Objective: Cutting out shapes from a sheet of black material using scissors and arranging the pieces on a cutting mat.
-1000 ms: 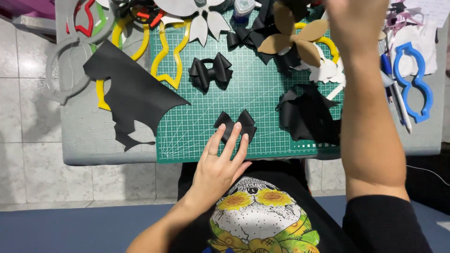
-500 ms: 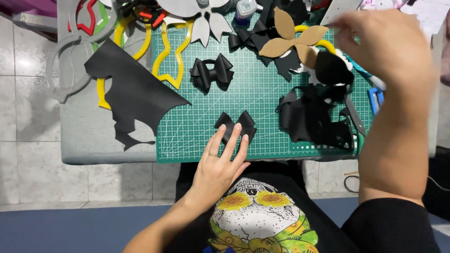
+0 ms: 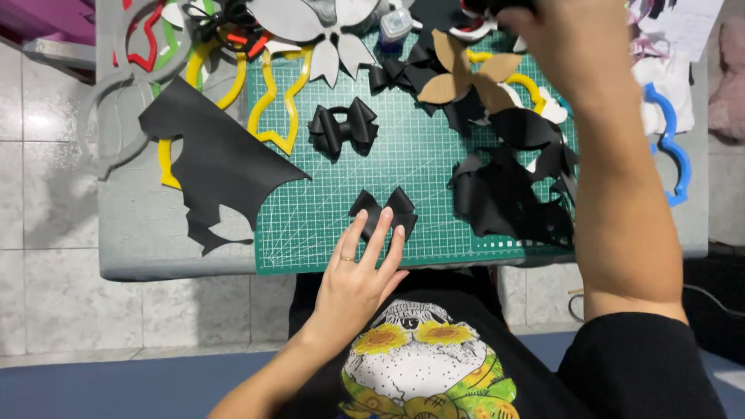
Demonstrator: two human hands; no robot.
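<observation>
My left hand [image 3: 358, 273] lies flat at the near edge of the green cutting mat [image 3: 434, 167]. Its fingertips press on a small black bow [image 3: 386, 206]. My right hand [image 3: 573, 43] reaches over the far side of the mat, seen from the back with its fingers curled. Something dark shows at its fingertips at the top edge of the frame, and the grip is hidden. My right forearm crosses the right side of the mat.
A finished black bow [image 3: 344, 128] lies mid-mat. Black cut pieces [image 3: 508, 198] are piled at the right. A brown bow template [image 3: 464, 77], yellow templates [image 3: 275, 105], a blue template [image 3: 673, 151] and a cut black sheet [image 3: 217, 167] lie around on the grey table [image 3: 143, 237].
My right hand has moved up from the mat's right side to its far edge. A black piece it carried now lies on the pile. My left hand has stayed put.
</observation>
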